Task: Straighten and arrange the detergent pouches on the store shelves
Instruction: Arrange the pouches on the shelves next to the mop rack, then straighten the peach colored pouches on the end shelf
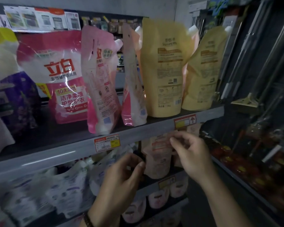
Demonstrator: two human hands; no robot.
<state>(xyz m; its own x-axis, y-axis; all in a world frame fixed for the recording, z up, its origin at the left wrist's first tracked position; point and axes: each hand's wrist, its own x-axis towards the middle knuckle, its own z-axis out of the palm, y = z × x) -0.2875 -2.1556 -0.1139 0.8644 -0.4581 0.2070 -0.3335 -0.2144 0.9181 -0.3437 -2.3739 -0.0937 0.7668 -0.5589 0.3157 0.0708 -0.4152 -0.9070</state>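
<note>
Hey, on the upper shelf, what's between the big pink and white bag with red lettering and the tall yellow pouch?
A pink spouted pouch and a slimmer pink pouch, both turned sideways, in the head view.

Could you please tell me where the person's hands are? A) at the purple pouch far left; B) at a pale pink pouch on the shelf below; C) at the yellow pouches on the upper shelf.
B: the left hand and right hand flank the pale pink pouch, below the upper shelf edge.
</note>
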